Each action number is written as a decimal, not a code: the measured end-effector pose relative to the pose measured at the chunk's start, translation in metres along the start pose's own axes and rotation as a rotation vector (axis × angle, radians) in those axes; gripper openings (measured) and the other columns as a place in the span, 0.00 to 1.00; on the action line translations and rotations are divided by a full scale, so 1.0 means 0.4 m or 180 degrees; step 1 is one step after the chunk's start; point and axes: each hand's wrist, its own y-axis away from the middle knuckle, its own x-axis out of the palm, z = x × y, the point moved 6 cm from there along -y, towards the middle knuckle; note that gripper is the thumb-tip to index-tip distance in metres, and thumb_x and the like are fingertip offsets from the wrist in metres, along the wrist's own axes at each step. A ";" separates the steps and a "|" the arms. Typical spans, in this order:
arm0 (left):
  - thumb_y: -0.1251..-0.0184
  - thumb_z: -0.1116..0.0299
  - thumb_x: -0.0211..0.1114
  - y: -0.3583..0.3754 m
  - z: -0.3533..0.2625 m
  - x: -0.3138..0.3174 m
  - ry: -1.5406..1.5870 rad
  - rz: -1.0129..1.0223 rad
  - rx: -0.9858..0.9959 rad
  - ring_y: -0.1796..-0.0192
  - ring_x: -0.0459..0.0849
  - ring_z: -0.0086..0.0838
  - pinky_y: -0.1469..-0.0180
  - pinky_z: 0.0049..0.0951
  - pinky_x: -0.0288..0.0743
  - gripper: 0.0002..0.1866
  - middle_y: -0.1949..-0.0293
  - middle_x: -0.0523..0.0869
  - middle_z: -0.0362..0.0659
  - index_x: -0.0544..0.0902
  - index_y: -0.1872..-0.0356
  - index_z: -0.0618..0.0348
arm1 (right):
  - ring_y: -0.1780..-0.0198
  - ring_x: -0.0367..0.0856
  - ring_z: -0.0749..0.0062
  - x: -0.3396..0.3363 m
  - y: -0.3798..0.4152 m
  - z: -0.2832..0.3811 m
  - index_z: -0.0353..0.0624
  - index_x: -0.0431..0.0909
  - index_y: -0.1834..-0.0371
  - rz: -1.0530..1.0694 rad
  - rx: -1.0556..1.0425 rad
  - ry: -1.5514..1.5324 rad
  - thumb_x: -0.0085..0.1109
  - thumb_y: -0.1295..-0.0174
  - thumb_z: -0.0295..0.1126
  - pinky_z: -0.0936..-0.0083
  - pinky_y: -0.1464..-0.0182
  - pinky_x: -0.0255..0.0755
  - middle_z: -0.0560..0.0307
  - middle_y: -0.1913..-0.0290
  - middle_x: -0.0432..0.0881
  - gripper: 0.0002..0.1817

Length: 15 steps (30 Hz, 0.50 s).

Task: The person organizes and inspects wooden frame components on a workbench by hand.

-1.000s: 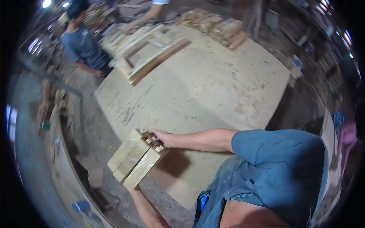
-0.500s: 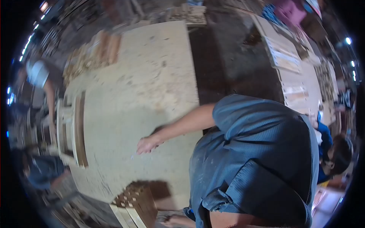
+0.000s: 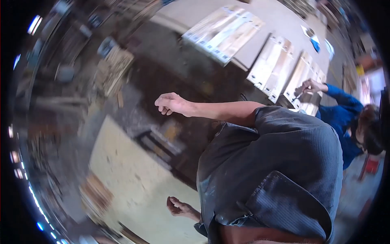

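My right hand (image 3: 172, 104) is stretched out over the dark floor between two worktables, its fingers curled in. Whether anything lies inside them is hidden. Lower down, my left hand (image 3: 180, 207) hovers at the edge of a pale plywood tabletop (image 3: 142, 179), also with curled fingers and contents I cannot make out. Neither hand touches the wooden slat panels on the other table. Of these, one panel (image 3: 223, 34) lies farther along, a second panel (image 3: 270, 67) is nearer, and a third panel (image 3: 300, 81) is under a co-worker's hand (image 3: 310, 86).
A co-worker in a blue sleeve (image 3: 341, 95) leans at the second table (image 3: 280, 20) on the right. Stacked wood pieces (image 3: 113, 69) stand beyond the floor gap (image 3: 183, 81). Another wood stack (image 3: 95, 193) rests on the plywood tabletop.
The view has swung right, from the plywood tabletop toward the table with the slat panels. My right hand has left the plywood and is over the floor. My left hand shows more fully.
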 end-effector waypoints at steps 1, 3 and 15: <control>0.25 0.59 0.63 -0.077 -0.022 0.058 -0.0200 0.0546 0.0192 0.65 0.78 0.28 0.61 0.29 0.75 0.21 0.66 0.82 0.48 0.81 0.55 0.74 | 0.67 0.77 0.80 -0.079 -0.012 0.060 0.43 0.79 0.62 -0.0073 -0.0427 -0.0054 0.59 0.29 0.43 0.78 0.63 0.73 0.64 0.67 0.79 0.13; 0.24 0.59 0.62 -0.189 -0.104 0.193 -0.0415 0.1186 0.0501 0.64 0.79 0.29 0.60 0.30 0.76 0.21 0.65 0.83 0.49 0.81 0.53 0.75 | 0.65 0.79 0.80 -0.245 -0.021 0.156 0.40 0.80 0.56 -0.0458 -0.1297 -0.0256 0.58 0.28 0.41 0.79 0.60 0.76 0.62 0.65 0.81 0.14; 0.26 0.53 0.59 -0.431 -0.874 1.500 0.0970 0.4728 0.3121 0.37 0.78 0.44 0.32 0.41 0.68 0.28 0.40 0.81 0.56 0.77 0.38 0.69 | 0.58 0.83 0.71 -0.906 0.247 0.235 0.38 0.80 0.48 -0.4850 -0.3061 -0.0843 0.53 0.26 0.41 0.72 0.53 0.78 0.55 0.61 0.84 0.17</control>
